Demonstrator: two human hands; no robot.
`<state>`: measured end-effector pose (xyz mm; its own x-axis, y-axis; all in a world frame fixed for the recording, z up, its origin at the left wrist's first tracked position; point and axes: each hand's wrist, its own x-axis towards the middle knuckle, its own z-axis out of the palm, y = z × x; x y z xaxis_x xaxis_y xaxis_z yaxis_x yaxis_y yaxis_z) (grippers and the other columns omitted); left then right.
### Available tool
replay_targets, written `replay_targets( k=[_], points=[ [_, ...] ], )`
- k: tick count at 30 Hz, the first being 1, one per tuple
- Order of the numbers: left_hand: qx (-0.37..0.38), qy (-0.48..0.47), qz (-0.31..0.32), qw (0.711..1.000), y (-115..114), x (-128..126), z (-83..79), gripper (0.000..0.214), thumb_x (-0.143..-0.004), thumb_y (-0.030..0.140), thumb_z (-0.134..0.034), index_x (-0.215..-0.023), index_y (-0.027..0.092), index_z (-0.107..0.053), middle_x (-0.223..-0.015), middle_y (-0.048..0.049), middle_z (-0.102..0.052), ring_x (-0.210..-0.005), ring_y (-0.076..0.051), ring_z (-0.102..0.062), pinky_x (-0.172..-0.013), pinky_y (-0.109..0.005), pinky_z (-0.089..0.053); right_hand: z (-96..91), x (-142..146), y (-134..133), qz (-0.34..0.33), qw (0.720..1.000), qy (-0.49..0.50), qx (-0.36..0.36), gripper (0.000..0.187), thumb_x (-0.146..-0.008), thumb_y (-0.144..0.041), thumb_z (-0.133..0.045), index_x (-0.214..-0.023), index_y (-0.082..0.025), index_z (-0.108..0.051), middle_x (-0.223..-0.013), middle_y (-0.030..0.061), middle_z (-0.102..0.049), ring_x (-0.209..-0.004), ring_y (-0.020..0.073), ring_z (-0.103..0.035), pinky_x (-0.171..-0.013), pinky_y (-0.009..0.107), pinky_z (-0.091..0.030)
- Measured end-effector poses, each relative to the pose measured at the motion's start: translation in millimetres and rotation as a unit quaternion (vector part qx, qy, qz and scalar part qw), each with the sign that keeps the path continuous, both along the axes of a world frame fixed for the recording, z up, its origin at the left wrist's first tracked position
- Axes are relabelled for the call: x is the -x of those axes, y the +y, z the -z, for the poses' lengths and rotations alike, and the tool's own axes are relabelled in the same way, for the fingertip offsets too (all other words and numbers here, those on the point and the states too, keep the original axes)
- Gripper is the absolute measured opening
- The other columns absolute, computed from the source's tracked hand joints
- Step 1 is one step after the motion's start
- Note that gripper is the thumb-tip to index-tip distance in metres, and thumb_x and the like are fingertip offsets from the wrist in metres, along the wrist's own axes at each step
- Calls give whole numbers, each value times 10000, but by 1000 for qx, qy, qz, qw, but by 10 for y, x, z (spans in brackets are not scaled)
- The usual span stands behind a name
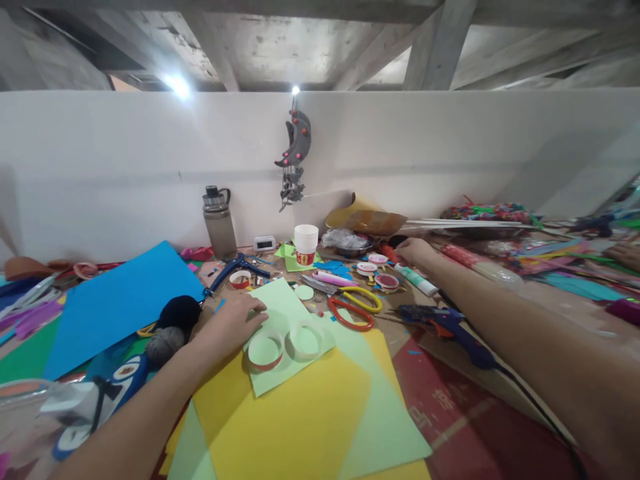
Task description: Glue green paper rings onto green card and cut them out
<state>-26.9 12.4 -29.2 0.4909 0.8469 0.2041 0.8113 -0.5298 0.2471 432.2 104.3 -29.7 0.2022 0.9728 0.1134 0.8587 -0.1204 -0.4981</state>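
Note:
My left hand (235, 323) lies on the left edge of a pale green sheet (275, 300), fingers loosely stretched and holding nothing. Close to its fingertips, two rings cut from a paper cup, a left ring (265, 352) with a red edge and a right ring (306, 340), rest on that sheet. My right hand (414, 252) is stretched to the back right, its fingers bent downward beside a small dark round thing (398, 241) and an orange piece (389, 253). What its fingers close on is hidden. Just in front of it lies a white-and-green glue tube (416, 280).
Orange-handled scissors (351, 315), yellow-handled scissors (367, 299) and a corded blue glue gun (450, 327) lie mid-table. Stacked white cups (306, 243) and a bottle (219, 223) stand at the back. Yellow paper (290, 427) covers the front; blue card (120, 307) lies left.

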Motion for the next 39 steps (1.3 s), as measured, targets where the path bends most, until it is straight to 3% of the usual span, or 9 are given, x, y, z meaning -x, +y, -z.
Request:
replay_targets(
  k=[3, 7, 11, 14, 18, 21, 27, 34, 39],
  points=[
    [-3, 2, -1, 1000, -1, -6, -3, 292, -857, 388, -499, -939, 194, -701, -989, -71, -717, -941, -227, -641, -828, -337, -469, 10, 17, 36, 44, 997, -23, 65, 354, -904, -353, -567, -1206, -168, -563, -1214, 89, -579, -1016, 214, -598, -845, 416, -516],
    [-4, 2, -6, 1000, -26, -16, -40, 306, -867, 385, -483, -934, 177, -697, -977, -78, -716, -940, -230, -635, -839, -347, -464, -14, 121, 51, 22, 993, -61, 102, 346, -901, -361, -568, -1189, -169, -579, -1210, 77, -583, -1018, 224, -597, -846, 410, -516],
    [-5, -1, -9, 1000, -53, -28, -81, 321, -876, 390, -468, -942, 177, -698, -998, -79, -713, -951, -231, -630, -842, -348, -459, -83, 220, 17, -1, 991, -113, 78, 305, -905, -355, -561, -1144, -172, -603, -1178, 80, -605, -1004, 210, -603, -843, 392, -511],
    [-11, 3, -5, 1000, -53, -35, -85, 327, -877, 396, -465, -944, 179, -700, -999, -82, -713, -956, -236, -627, -855, -357, -454, -109, 322, -9, -25, 989, -138, 44, 244, -878, -348, -581, -999, -160, -680, -1054, 94, -684, -967, 206, -627, -816, 291, -477],
    [-7, 3, -7, 1000, -44, -37, -71, 331, -875, 399, -466, -947, 176, -700, -989, -86, -713, -954, -238, -626, -857, -362, -454, -43, 531, -21, -54, 986, -151, 42, 317, -765, -456, -661, -905, -178, -721, -914, 76, -733, -863, 220, -660, -691, 246, -460],
    [-7, 0, -5, 1000, -48, -35, -72, 328, -875, 397, -464, -938, 181, -703, -985, -86, -713, -950, -235, -627, -856, -358, -455, 12, 654, -33, -48, 987, -152, 35, 297, -675, -400, -733, -846, -158, -722, -900, 108, -726, -886, 253, -654, -694, 263, -456],
    [-4, 3, 8, 1000, -55, -39, -94, 316, -872, 391, -472, -920, 186, -706, -967, -82, -717, -925, -227, -632, -830, -348, -459, -56, 657, -24, -25, 996, -68, 46, 54, -697, -216, -689, -712, -164, -690, -775, 80, -706, -795, 218, -654, -660, 255, -468],
    [-8, 6, 13, 1000, -59, -42, -85, 307, -869, 385, -478, -928, 188, -707, -970, -82, -716, -932, -230, -634, -841, -347, -462, -54, 550, 80, 15, 987, 120, 104, 166, -828, -295, -632, -835, -134, -671, -606, 45, -637, -536, 130, -591, -507, 235, -490],
    [-9, 5, 10, 1000, -48, -35, -81, 302, -869, 384, -479, -928, 195, -708, -964, -79, -718, -932, -232, -636, -840, -349, -465, 16, 473, 150, 75, 981, 152, 94, 271, -799, -389, -671, -765, -121, -653, -498, 38, -559, -450, 142, -534, -406, 247, -415]
  ],
)
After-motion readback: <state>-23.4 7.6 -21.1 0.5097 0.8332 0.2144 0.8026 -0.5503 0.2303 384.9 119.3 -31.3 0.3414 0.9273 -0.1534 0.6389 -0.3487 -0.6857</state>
